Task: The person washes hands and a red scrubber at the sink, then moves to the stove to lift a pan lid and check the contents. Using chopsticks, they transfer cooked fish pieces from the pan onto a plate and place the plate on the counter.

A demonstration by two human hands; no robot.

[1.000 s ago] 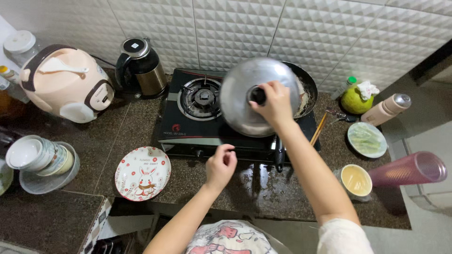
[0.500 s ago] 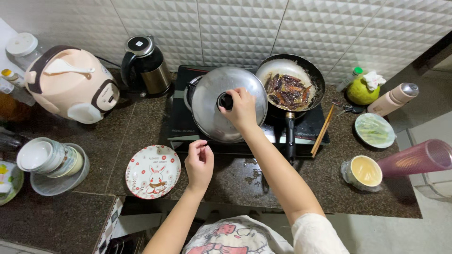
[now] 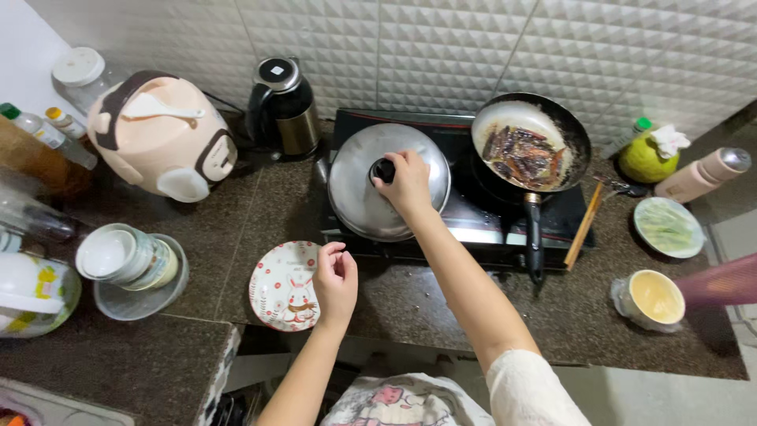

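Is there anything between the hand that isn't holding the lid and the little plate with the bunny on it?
Nothing visible stands between them. The left hand hovers loosely curled at the right edge of the plate, with only bare counter around. The right hand is away on the stove, gripping the lid by its knob.

Under right fingers [image 3: 398, 170]: lid [image 3: 378, 197] knob, lid lying on stove [image 3: 473, 229]. Right of them, pan [image 3: 530, 150] with food, chopsticks [image 3: 584, 226] beyond. Left and behind, kettle [image 3: 281, 106], then cooker [image 3: 162, 134]. Just left of left fingers [image 3: 331, 256], plate [image 3: 284, 285] on counter [image 3: 236, 221].
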